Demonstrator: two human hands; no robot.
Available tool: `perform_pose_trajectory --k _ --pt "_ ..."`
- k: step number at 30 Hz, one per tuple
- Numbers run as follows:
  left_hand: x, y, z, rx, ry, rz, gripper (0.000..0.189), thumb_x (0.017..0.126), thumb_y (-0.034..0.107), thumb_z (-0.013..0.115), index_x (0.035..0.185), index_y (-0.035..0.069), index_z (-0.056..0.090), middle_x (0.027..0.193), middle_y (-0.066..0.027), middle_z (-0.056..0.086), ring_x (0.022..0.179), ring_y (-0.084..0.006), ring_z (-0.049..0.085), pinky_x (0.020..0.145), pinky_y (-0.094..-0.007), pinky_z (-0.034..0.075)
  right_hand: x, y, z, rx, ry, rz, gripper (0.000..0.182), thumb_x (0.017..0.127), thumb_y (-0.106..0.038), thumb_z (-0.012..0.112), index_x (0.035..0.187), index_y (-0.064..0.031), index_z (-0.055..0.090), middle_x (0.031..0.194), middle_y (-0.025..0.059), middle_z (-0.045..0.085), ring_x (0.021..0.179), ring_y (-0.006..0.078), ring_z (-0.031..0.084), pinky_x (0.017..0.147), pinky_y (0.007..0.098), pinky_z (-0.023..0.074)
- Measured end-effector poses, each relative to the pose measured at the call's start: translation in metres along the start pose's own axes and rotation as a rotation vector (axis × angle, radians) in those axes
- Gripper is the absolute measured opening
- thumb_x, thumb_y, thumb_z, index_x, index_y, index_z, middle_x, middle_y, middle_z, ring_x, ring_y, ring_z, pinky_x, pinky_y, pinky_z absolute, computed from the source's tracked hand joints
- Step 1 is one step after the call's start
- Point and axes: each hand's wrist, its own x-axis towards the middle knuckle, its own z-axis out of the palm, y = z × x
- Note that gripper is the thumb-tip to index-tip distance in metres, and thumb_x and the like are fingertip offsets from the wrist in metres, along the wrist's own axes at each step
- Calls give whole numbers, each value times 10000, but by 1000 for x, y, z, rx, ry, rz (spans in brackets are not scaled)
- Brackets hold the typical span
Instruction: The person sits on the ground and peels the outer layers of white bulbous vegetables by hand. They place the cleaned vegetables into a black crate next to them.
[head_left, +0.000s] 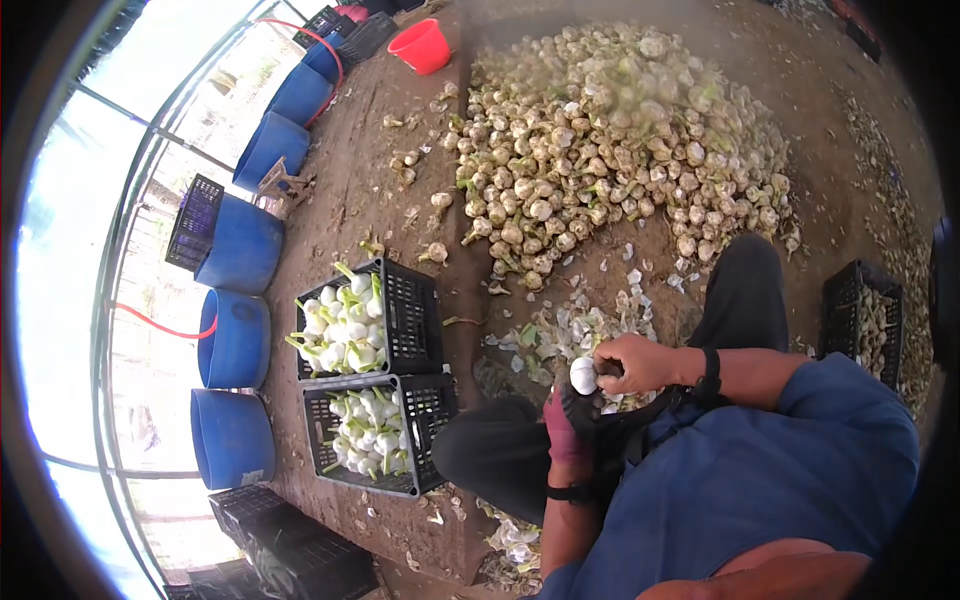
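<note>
My left hand, in a pink and dark glove, holds a white garlic bulb above my lap. My bare right hand has its thumb and curled fingers against the right side of the same bulb. Loose papery garlic skins lie on the ground just beyond my hands. A large heap of unpeeled garlic bulbs, soiled and brownish, spreads across the ground ahead. To the left, two black plastic crates stand side by side, holding clean white bulbs with green stems.
Blue plastic barrels line the left side, with a red bucket farther off. Another black crate with garlic stands at the right. Dark stacked crates sit at the lower left. My bent knees flank my hands.
</note>
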Motion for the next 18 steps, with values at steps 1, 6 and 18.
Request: perform_pose_trajectory --k 1,6,18 --pt "0 4 1 -19 -2 -40 371 834 117 684 1189 75 584 913 -99 658 778 -218 640 679 -353 503 -1 5 1 52 9 10 265 838 -224 682 984 -7 637 772 103 677 689 205 651 637 358 507" --pt "3 3 5 -201 -11 -52 213 833 87 643 1038 83 584 734 16 598 554 -50 503 469 -217 367 -1 13 0 293 -73 168 255 853 -195 667 978 23 627 740 87 660 697 146 637 631 350 501" --pt "2 -43 9 -226 114 -100 300 851 180 716 1101 72 590 822 -1 619 688 -84 564 601 -234 467 9 12 18 -35 93 -96 194 851 -215 641 959 -54 654 772 132 673 698 262 672 644 389 511"
